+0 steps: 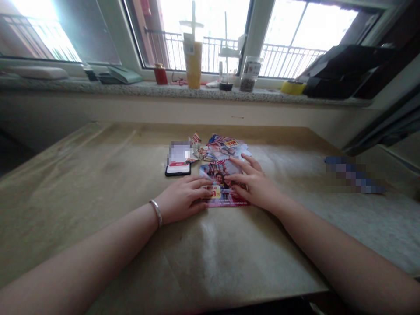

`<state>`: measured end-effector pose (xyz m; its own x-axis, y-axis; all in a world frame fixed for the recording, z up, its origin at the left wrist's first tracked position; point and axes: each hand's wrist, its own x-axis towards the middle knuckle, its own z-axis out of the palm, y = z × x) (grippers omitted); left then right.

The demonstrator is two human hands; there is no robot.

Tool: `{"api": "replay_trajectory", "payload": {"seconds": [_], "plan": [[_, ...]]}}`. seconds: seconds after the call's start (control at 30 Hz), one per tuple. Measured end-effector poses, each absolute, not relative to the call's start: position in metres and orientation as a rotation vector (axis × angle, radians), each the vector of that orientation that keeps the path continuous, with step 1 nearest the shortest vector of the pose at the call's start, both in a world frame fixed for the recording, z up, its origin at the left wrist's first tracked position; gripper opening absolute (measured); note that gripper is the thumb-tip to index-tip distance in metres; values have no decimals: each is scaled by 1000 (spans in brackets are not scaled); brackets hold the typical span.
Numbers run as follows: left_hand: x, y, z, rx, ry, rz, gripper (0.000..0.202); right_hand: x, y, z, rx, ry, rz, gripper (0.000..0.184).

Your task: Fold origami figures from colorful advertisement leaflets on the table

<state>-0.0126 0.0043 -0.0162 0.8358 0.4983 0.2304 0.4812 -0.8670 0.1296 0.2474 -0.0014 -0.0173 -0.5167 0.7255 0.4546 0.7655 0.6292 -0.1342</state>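
Note:
A colourful printed flyer [218,175] lies flat on the table in front of me. My left hand [183,197], with a silver bangle at the wrist, rests with its fingertips on the flyer's left edge, fingers stretched out. Spread across its right side is my right hand [252,181], its fingers apart and lying on the paper. Just beyond sits a fanned pile of similar flyers [226,148]. To the pile's left are several folded paper pieces [197,149], beside a phone [178,169] with its screen lit and partly blurred out.
The table [131,249] has a yellowish cover. A blurred blue item [354,175] lies at the right. On the windowsill [131,89] stand a tall yellow drink cup [194,61], a red jar [160,74], a clear container [250,74], yellow tape [293,87] and a black bag [341,72].

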Motion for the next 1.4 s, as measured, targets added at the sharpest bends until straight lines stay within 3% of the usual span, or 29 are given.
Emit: {"api": "replay_trajectory", "payload": {"seconds": [0.43, 0.67, 0.97, 1.4], "plan": [[-16, 5, -14, 2997, 802, 295, 51, 250, 1, -17, -1042, -2514, -48, 27], [-19, 5, -9, 3228, 702, 327, 30, 250, 1, -15, -954, -2601, 20, 37], [-34, 14, -8, 3077, 691, 366, 32, 250, -3, -7, -804, -2692, 208, 53], [-40, 19, -11, 2906, 712, 335, 35, 243, -11, 1, -802, -2761, 239, 53]]}}
